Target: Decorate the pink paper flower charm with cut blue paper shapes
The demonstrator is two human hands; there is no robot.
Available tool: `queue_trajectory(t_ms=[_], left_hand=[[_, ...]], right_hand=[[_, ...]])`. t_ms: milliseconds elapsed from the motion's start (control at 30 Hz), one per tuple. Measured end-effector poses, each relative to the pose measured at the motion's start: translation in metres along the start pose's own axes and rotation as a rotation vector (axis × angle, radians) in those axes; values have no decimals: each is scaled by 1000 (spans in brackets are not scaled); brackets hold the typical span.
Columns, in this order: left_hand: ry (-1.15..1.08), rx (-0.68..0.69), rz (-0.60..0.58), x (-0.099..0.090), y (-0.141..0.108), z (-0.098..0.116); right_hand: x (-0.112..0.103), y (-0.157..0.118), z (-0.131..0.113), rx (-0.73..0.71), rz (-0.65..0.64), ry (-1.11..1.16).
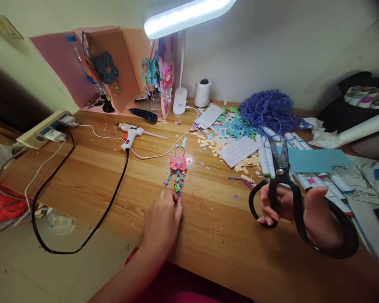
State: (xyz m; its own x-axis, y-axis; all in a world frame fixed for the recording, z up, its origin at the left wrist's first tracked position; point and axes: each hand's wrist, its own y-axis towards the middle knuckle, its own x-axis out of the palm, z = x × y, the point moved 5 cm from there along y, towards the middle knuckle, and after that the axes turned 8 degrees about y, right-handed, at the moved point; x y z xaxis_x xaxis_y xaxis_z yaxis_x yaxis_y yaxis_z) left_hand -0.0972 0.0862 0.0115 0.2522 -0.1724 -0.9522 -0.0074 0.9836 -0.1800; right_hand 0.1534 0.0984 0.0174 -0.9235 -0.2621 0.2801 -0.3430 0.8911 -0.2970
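A pink flower-shaped charm [178, 163] with a ring at its top and dangling strings of small coloured pieces lies on the wooden table [113, 210]. My left hand [164, 214] rests at its lower end, fingers pinched on the purple cord [180, 193] there. At the right, my right hand [303, 210] is raised with its fingers through the handles of black scissors [280, 171]. The scissor blades point away from me and are slightly parted, with nothing visible between them.
A white glue gun [132, 135] and its black cable lie left, near a power strip [44, 129]. Paper scraps [233, 126], purple cord [268, 111] and markers [263, 158] cover the back right. A lamp [189, 17] hangs above; a pink cardboard stand [129, 71] holds more charms.
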Motion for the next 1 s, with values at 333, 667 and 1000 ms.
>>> queue_trajectory(t_ms=[333,667,1000], left_hand=[[-205,-29,-88,-8,-6,-17],[-489,-91,-69,-6,-7,-32],[-623,-116,-89,-1,-9,-40]], right_hand=[[69,-4,31,349,-540,-135],[90,31,30,593,-718,-458],[105,46,31,618,-725,-466]])
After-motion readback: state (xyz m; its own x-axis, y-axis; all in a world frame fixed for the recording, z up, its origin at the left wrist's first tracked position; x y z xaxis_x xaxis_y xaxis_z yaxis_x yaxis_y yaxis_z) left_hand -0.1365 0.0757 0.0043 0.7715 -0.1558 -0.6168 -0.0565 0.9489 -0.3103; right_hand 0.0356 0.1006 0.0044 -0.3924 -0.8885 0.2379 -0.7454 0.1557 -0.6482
